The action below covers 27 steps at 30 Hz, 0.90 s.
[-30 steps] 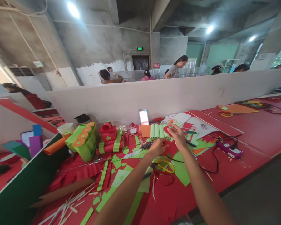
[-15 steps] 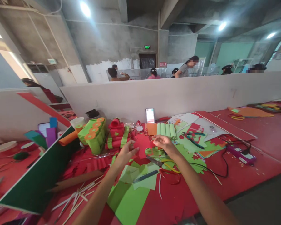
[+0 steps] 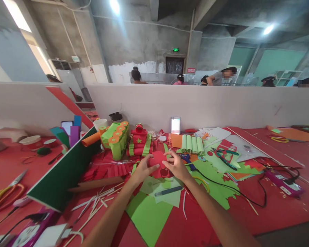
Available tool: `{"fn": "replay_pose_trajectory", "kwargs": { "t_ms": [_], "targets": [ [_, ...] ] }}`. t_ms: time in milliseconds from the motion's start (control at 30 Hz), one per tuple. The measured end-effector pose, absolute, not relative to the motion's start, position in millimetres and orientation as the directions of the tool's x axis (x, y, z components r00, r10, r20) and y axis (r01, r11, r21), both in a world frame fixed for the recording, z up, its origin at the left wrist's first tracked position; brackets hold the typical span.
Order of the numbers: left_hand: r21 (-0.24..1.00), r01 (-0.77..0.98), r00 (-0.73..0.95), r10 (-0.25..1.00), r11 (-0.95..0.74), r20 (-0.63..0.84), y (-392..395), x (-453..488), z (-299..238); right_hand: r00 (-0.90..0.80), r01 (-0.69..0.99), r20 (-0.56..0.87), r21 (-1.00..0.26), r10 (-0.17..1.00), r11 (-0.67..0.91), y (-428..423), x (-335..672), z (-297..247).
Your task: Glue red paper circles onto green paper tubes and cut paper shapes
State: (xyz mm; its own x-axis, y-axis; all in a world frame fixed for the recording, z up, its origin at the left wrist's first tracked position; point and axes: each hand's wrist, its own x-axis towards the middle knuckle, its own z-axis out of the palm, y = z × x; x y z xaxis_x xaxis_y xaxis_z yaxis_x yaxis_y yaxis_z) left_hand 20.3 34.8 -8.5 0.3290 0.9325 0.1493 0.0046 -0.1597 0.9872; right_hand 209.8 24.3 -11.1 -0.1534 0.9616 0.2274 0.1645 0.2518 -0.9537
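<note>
A piece of red paper [image 3: 158, 158] is held up between both hands over the middle of the work area. My left hand [image 3: 144, 168] pinches its left side, thumb laid across the front. On the right side my right hand [image 3: 178, 167] grips the same paper, fingers at its edge. Below the hands lie pale green sheets [image 3: 149, 187] with a dark pen [image 3: 168, 191] on them. A bright green sheet [image 3: 149, 216] is nearer to me. Beside my right hand is a blue glue gun [image 3: 187, 158]. Scissors with a yellow handle [image 3: 203, 183] are partly hidden under my right forearm.
Green paper models with orange tops [image 3: 115, 139] and red rolls with green bands [image 3: 139, 145] stand at the back left. A dark green board [image 3: 64, 168] leans left of them. Light green rolls [image 3: 192, 144], pliers [image 3: 225, 158] and a purple power strip [image 3: 283, 183] lie to the right.
Both hands have come closer together and now hold the red paper between them; earlier they were apart above the table. The view has turned to the left.
</note>
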Motion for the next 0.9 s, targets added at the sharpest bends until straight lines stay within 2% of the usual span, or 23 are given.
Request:
{"fn": "replay_pose_trajectory", "kwargs": {
  "t_ms": [167, 367, 567, 633, 733, 800, 900],
  "targets": [
    [0.971, 0.098, 0.303, 0.936, -0.219, 0.18, 37.2, 24.0, -16.2, -0.127, 0.174, 0.221, -0.955, 0.967, 0.241, 26.9, 215.4, -16.2],
    [0.968, 0.106, 0.323, 0.929, -0.226, 0.182, 36.5, 24.0, -19.3, -0.095, 0.147, 0.172, -0.972, 0.981, 0.184, 33.0, 221.6, -21.5],
    [0.933, 0.16, 0.321, 0.911, -0.323, 0.26, 29.8, 21.5, -3.6, -0.187, 0.237, 0.213, -0.937, 0.959, 0.255, 27.2, 220.5, -17.5],
    [0.9, 0.246, 0.325, 0.905, -0.361, 0.274, 27.1, 19.0, 0.9, -0.237, 0.248, 0.24, -0.922, 0.941, 0.298, 23.8, 218.8, -15.6],
    [0.779, 0.443, 0.314, 0.891, -0.443, 0.329, 23.4, 13.4, 6.0, -0.289, 0.256, 0.258, -0.907, 0.922, 0.334, 19.0, 215.7, -14.0],
    [0.71, 0.492, 0.385, 0.857, -0.504, 0.342, 21.8, 9.6, 8.8, -0.317, 0.263, 0.245, -0.905, 0.916, 0.333, 16.3, 213.5, -13.3],
    [0.683, 0.506, 0.494, 0.826, -0.528, 0.273, 21.5, 6.5, 11.4, -0.351, 0.264, 0.227, -0.907, 0.908, 0.329, 14.0, 210.8, -12.5]
  ]
}}
